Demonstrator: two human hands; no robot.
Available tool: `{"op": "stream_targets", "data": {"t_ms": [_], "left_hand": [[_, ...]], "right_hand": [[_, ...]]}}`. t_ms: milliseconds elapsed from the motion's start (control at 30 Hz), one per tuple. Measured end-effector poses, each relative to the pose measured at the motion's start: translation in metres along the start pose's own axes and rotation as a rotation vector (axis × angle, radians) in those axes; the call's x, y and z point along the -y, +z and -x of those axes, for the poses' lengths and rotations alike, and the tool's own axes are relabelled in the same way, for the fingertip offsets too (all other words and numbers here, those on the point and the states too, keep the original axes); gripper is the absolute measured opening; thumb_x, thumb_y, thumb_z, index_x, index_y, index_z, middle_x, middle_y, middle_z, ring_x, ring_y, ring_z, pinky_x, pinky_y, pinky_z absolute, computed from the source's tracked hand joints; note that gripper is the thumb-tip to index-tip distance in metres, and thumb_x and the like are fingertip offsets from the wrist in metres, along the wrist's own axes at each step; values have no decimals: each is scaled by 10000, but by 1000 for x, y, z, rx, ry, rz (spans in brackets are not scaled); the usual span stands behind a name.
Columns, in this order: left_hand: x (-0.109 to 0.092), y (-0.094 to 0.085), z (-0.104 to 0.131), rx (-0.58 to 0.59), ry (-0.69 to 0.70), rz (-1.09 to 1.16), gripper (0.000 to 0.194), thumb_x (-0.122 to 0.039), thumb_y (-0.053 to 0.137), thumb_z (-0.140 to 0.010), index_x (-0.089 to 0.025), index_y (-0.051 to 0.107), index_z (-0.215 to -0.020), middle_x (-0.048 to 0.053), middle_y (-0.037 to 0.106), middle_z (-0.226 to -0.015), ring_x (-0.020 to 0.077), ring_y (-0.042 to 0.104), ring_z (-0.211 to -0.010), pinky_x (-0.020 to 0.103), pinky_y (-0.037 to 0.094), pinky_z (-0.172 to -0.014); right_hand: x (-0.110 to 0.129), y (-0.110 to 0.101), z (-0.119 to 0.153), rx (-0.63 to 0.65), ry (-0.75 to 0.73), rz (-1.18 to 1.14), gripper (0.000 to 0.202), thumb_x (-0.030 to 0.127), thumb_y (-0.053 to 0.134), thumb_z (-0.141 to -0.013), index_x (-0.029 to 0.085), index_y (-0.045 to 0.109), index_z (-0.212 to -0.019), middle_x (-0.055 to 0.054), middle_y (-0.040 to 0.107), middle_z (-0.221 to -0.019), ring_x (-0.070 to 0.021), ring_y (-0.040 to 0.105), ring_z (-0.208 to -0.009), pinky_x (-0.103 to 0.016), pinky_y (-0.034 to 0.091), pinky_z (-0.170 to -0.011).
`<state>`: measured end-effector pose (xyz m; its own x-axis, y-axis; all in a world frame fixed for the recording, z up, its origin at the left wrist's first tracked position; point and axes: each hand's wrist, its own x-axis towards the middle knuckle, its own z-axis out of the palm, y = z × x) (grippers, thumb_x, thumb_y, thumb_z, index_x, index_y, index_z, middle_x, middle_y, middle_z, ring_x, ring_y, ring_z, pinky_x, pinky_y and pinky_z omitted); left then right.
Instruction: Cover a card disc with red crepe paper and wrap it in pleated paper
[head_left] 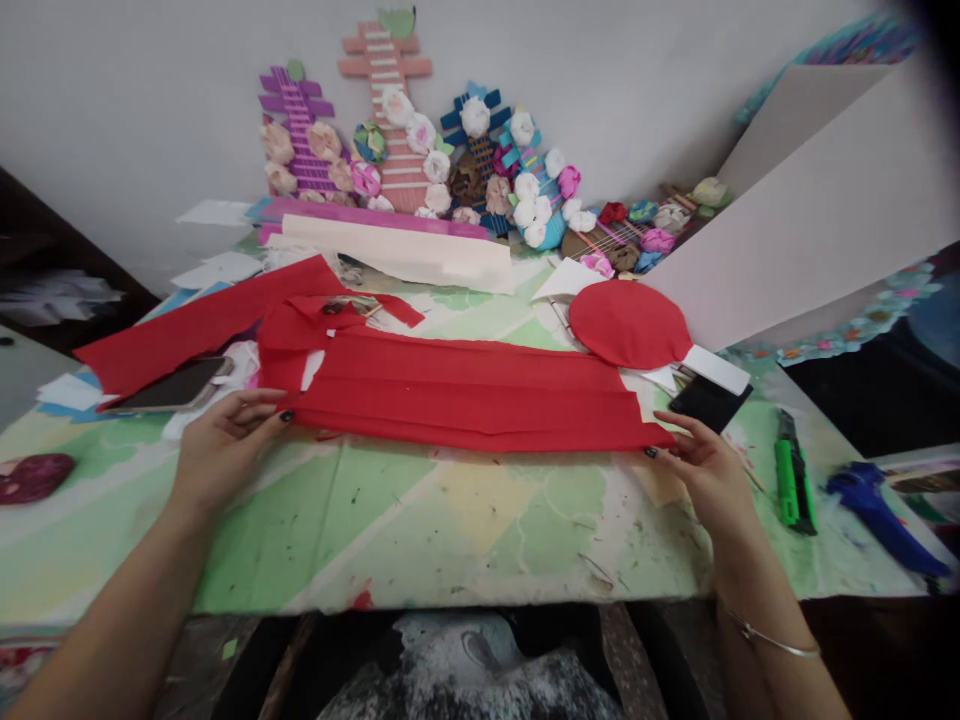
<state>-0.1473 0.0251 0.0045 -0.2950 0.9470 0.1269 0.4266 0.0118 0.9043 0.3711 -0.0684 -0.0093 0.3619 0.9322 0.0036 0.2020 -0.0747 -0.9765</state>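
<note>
A long strip of red crepe paper (472,390) with lengthwise creases lies stretched across the table in front of me. My left hand (229,440) pinches its near left corner between thumb and fingers. At the other end, my right hand (701,460) grips the near right corner the same way. The near edge looks folded along its length. Behind the strip on the right is a red disc (630,323). More red pieces (225,315) lie behind and to the left, partly over a phone (172,385).
A green box cutter (791,475) and a blue glue gun (885,510) lie at the right. Decorated guitar shapes with paper flowers (401,130) lean on the wall. White boards (817,190) stand at the back right. A dark red object (34,478) sits far left.
</note>
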Motion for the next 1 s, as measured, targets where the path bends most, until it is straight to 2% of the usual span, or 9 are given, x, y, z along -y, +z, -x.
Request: {"op": "stream_targets", "data": {"t_ms": [100, 200, 333, 500, 667, 900, 1000], "left_hand": [[-11, 7, -15, 13, 16, 5, 395, -352, 680, -562, -169, 631, -909, -1, 634, -692, 114, 569, -579, 216, 495, -557], [-16, 15, -30, -18, 28, -96, 348, -306, 650, -614, -167, 635, -934, 3, 633, -706, 109, 553, -554, 200, 458, -505], [-15, 25, -44, -30, 84, -273, 296, -278, 623, -694, -161, 641, -966, 30, 661, -791, 141, 605, -690, 222, 470, -602], [-14, 31, -54, -51, 152, -308, 284, -284, 620, -735, -151, 645, -985, 47, 674, -854, 170, 634, -822, 270, 483, -748], [-17, 31, -57, -5, 172, -259, 288, -293, 629, -741, -146, 635, -988, 57, 673, -908, 165, 637, -855, 261, 472, -784], [-29, 26, -49, -42, 209, -255, 227, -282, 632, -726, -164, 659, -918, 50, 679, -899, 157, 628, -834, 231, 487, -701], [-28, 22, -42, -28, 167, -230, 249, -310, 634, -711, -176, 666, -919, 43, 679, -883, 151, 622, -780, 235, 492, -660]], "right_hand": [[2, -1, -16, -11, -35, -52, 497, 300, 797, -650, 237, 619, -1110, -33, 725, -860, -177, 676, -779, -287, 540, -700], [1, 2, -30, -9, -29, -103, 496, 298, 807, -635, 238, 624, -1092, -13, 721, -800, -165, 674, -723, -282, 535, -681], [-5, 7, -41, -42, 15, -78, 510, 320, 817, -618, 231, 627, -1082, 19, 687, -674, -148, 642, -600, -258, 502, -570], [-7, 9, -51, -123, -10, -44, 497, 351, 821, -595, 207, 648, -1039, -15, 710, -730, -157, 654, -637, -264, 511, -582], [-3, 7, -57, -127, -39, -1, 466, 380, 815, -600, 193, 666, -1000, -40, 720, -764, -188, 670, -697, -300, 537, -618], [0, 7, -53, -129, -55, 23, 419, 400, 794, -631, 192, 680, -977, -57, 725, -821, -191, 667, -714, -301, 537, -617], [-2, 3, -46, -146, -56, 56, 383, 398, 785, -649, 204, 691, -966, -52, 724, -847, -178, 659, -736, -280, 523, -626]]}}
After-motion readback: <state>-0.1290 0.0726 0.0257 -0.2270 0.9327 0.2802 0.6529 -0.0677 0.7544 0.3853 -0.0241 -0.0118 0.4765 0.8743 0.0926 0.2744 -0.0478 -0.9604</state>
